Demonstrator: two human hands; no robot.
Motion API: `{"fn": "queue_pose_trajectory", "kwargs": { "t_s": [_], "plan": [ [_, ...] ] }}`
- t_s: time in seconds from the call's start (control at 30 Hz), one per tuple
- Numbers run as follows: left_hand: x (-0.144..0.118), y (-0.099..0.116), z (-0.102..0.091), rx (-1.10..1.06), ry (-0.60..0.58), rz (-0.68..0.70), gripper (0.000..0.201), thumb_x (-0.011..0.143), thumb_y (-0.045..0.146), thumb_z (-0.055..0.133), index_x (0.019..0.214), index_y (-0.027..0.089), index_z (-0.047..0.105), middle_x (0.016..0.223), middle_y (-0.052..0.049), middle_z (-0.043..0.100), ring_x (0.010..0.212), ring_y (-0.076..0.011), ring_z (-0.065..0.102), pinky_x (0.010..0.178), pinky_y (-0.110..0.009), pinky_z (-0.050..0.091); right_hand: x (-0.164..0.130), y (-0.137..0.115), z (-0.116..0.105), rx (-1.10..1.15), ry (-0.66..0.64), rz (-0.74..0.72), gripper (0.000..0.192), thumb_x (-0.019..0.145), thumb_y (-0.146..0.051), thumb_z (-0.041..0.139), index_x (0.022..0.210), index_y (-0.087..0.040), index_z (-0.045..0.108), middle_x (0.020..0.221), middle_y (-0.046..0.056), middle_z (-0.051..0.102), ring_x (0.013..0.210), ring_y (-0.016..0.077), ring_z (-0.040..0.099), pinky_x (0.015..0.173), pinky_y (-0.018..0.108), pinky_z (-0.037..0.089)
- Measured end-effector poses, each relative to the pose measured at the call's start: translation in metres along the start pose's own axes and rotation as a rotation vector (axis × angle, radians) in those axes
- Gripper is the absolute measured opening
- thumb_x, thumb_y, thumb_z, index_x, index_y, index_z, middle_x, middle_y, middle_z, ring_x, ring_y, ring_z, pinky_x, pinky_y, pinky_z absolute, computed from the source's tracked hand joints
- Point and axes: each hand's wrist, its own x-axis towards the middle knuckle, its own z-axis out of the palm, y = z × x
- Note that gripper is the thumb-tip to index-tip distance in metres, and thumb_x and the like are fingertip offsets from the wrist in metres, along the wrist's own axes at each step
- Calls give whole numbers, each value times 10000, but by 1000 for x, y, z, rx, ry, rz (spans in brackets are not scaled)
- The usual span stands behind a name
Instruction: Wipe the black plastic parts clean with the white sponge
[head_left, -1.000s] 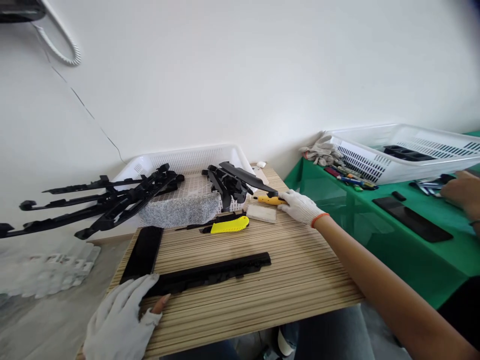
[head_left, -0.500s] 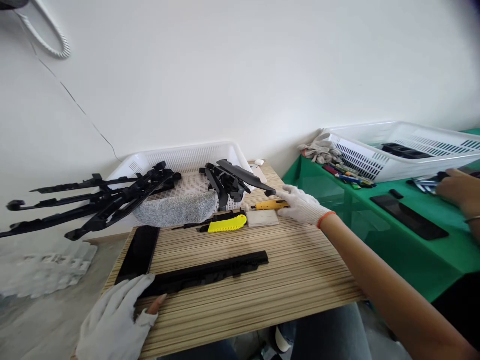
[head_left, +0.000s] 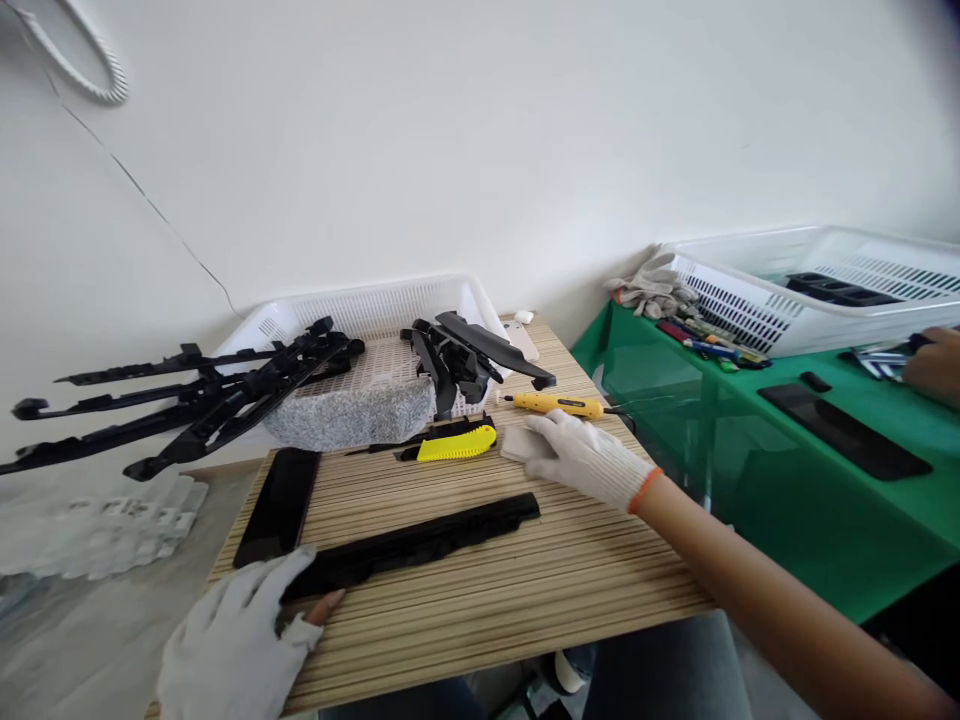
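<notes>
My left hand [head_left: 236,635], in a white glove with the thumb tip bare, grips the left end of a long black plastic trim strip [head_left: 427,535] lying on the wood-grain table. My right hand [head_left: 581,455], in a white glove with an orange cuff, has its fingers on a pale flat pad [head_left: 517,443]; the pad's right part is hidden under them. Just beyond that hand rests a yellow pen-shaped power tool [head_left: 559,404] with a cord. A yellow utility knife [head_left: 456,444] lies left of the pad.
A white basket [head_left: 360,290] at the back holds black plastic parts, some jutting left, and a grey fuzzy cloth [head_left: 349,418] hangs over its front. A black phone [head_left: 277,508] lies at left. On the green table [head_left: 675,420] are another basket [head_left: 757,310], gloves, pens and a co-worker's hand [head_left: 934,368].
My right hand has moved from the yellow power tool toward me and left, onto the pale pad. My left hand still holds the trim strip's end.
</notes>
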Motion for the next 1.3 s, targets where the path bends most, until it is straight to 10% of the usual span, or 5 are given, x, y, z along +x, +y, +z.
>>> {"fn": "queue_pose_trajectory", "kwargs": {
  "t_s": [0.17,0.37,0.5,0.97,1.3],
  "plan": [
    [3,16,-11,101,-225,116,400,891,335,496,1196,228,732,1122,-103,752,961,-326,681,798,-456,530,-49,30,7,47,10,188,543,834,-482,581,1323,-249,606,1275,110,579,1156,338,556,945,485,451],
    [39,57,-25,94,-468,202,464,919,367,538,1322,155,629,1138,-150,708,1053,-332,650,869,-456,513,-105,60,37,304,391,646,646,718,-624,583,1246,-255,634,1268,74,626,1137,321,581,985,477,451],
    [60,97,-41,109,-552,353,294,894,369,586,1059,148,690,1022,-144,685,959,-340,658,820,-467,510,-114,63,42,541,615,902,744,717,-681,541,1334,-266,567,1245,71,659,1075,299,623,931,447,482],
    [91,163,-51,22,-438,785,244,933,441,593,987,207,635,1005,-76,636,915,-273,618,643,-354,409,-104,58,46,384,618,777,764,724,-702,563,1341,-253,598,1286,87,634,1109,316,625,975,458,482],
    [74,162,-8,6,-269,804,418,840,448,732,1169,216,619,873,-44,599,745,-192,558,526,-311,267,-109,30,49,260,811,722,682,777,-678,536,1307,-254,595,1244,94,645,1075,330,652,899,483,554]
  ]
}}
